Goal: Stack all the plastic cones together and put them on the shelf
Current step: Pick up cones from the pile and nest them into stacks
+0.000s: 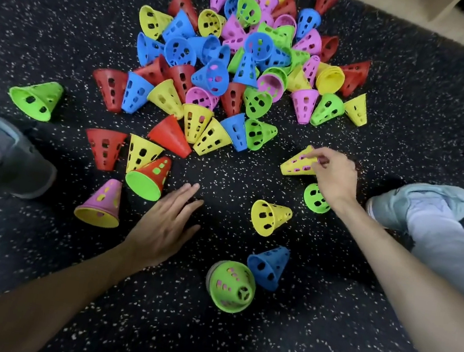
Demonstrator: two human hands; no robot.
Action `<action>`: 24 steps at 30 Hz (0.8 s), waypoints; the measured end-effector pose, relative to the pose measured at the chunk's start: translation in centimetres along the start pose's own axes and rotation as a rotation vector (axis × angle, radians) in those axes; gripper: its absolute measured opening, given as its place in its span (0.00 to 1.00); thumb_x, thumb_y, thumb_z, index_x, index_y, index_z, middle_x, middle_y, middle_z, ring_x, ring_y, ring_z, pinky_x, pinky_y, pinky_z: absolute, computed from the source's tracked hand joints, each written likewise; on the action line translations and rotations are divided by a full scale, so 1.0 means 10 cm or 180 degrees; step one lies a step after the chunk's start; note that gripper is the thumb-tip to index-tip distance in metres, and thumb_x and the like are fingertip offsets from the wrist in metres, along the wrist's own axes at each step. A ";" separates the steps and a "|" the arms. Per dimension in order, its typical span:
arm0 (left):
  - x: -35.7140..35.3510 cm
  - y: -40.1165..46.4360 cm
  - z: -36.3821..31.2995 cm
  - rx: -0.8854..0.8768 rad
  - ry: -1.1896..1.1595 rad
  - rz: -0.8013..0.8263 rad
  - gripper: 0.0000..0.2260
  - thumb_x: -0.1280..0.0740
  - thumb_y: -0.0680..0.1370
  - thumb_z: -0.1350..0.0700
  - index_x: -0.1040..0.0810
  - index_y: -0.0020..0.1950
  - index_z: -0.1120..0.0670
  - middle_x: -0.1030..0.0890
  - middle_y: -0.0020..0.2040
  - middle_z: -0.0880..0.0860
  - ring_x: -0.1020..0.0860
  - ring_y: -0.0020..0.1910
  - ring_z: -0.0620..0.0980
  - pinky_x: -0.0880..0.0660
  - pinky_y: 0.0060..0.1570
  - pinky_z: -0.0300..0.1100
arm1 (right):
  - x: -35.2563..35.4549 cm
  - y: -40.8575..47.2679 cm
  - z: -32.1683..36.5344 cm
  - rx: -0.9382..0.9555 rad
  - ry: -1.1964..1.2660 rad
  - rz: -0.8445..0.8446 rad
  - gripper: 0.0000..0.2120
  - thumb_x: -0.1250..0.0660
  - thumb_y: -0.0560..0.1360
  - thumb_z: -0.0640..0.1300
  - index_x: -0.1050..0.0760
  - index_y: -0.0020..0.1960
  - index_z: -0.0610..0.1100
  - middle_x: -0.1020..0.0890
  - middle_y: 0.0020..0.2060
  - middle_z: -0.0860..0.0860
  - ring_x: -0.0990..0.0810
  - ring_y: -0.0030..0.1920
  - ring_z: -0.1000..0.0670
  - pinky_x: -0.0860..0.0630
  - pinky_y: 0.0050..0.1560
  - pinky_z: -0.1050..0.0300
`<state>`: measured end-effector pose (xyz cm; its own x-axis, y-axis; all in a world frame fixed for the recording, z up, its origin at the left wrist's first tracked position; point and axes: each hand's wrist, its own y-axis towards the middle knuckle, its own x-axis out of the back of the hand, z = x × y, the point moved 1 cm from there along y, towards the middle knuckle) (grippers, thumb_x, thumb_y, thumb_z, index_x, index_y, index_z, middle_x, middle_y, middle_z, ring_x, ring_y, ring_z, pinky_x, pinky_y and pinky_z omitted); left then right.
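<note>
My right hand (333, 176) pinches the yellow cone (296, 163) at its tip; it lies sideways, pointing up-right. My left hand (166, 223) rests flat, fingers loose.

A black rubber floor (234, 337) flecked with white specks fills most of the view. A grey shoe (8, 154) sits at the left edge, and a pale blue shoe (420, 204) with a light trouser leg (455, 250) at the right. A beige strip of flooring (436, 22) borders the top right corner.

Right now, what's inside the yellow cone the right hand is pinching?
Pink shows through the holes of the yellow cone, so a pink cone seems nested inside. The right hand covers its narrow tip, so how many cones sit in there cannot be told.
</note>
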<state>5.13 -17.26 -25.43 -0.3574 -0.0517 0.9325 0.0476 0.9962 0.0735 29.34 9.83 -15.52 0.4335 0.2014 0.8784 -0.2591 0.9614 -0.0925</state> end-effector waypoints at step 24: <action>1.13 0.86 -1.42 0.0189 -0.2461 0.0096 0.36 0.27 0.78 0.43 0.45 0.80 0.40 0.31 0.76 0.46 0.28 0.69 0.45 0.29 0.69 0.49 | 1.02 -1.42 0.68 0.0603 0.1374 0.0474 0.21 0.25 0.74 0.37 0.22 0.61 0.57 0.14 0.40 0.60 0.19 0.39 0.61 0.23 0.48 0.66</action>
<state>14.78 -10.28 -9.23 -0.9072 0.0179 0.4204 0.0255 0.9996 0.0125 31.57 -3.02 -2.12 0.6874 0.4317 0.5840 -0.4804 0.8734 -0.0802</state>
